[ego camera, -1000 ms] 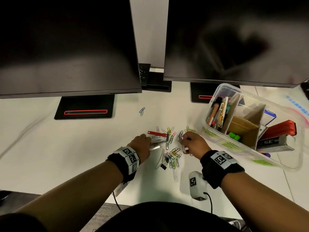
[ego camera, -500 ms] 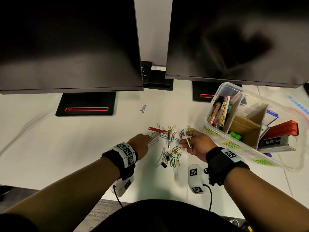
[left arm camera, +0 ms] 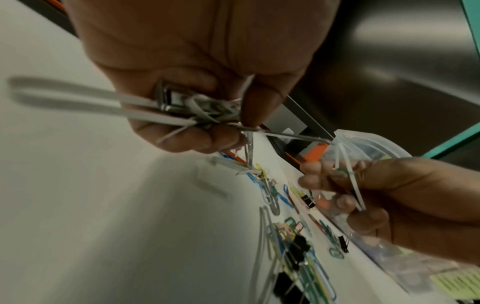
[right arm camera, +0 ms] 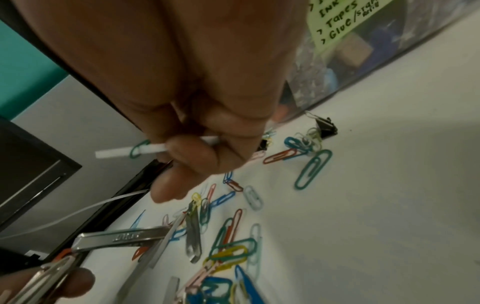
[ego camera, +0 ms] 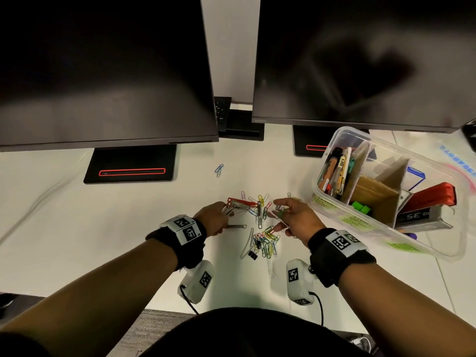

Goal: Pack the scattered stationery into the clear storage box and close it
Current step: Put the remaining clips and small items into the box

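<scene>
Paperclips (ego camera: 265, 240) lie scattered on the table (ego camera: 77, 228) between our 2 hands, light, thin and slippery, so we judge they are best pinched in small bunches or swept together, not lifted 1 by 1. The black binder clips (ego camera: 253, 254) among them look stiffer and easier to grip by their bodies. Our left hand (ego camera: 215, 219) has its fingers (left arm camera: 207, 139) curled tight round a bundle of metal fasteners and white ties (left arm camera: 197, 109), with more flat metal strips just ahead of the fingertips. Our right hand (ego camera: 296, 220) pinches a few thin white ties (left arm camera: 350, 185) with a green clip, its other fingers loosely spread above the pile. The clear box (ego camera: 342, 140) stands open just right of the right fingers, with pens and a cardboard divider inside.
</scene>
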